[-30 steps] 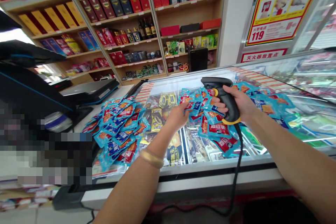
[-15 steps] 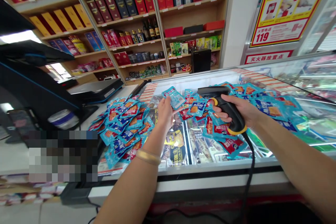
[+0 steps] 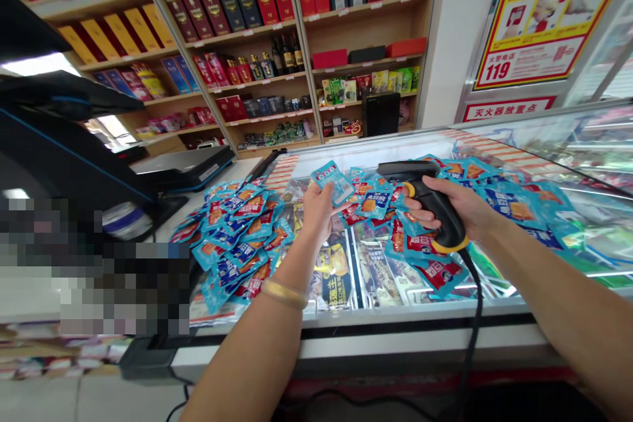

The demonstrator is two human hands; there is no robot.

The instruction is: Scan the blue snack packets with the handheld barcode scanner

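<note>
My left hand [image 3: 318, 210] grips a small blue snack packet [image 3: 334, 182], its printed back with a pale label facing up. In my right hand [image 3: 452, 208] is a black and yellow barcode scanner [image 3: 438, 211], its head pointing left toward the packet but apart from it. A cable runs down from the scanner's handle. To the left of my left hand lies a heaped pile of blue snack packets [image 3: 242, 237], some with red and some with dark blue panels. More loose snack packets [image 3: 373, 203] lie between and beneath my hands, and others [image 3: 509, 201] spread to the right.
The packets rest on a glass-topped freezer [image 3: 395, 336] with packaged goods visible inside. At left stand a black checkout machine [image 3: 64, 151] and a scale [image 3: 182, 168]. Shelves [image 3: 252, 33] with boxes and bottles line the back, beside a yellow and red poster [image 3: 537, 20].
The view has shifted slightly. My left hand still holds the packet, tilted a little differently near the scanner head. The scanner stays in my right hand.
</note>
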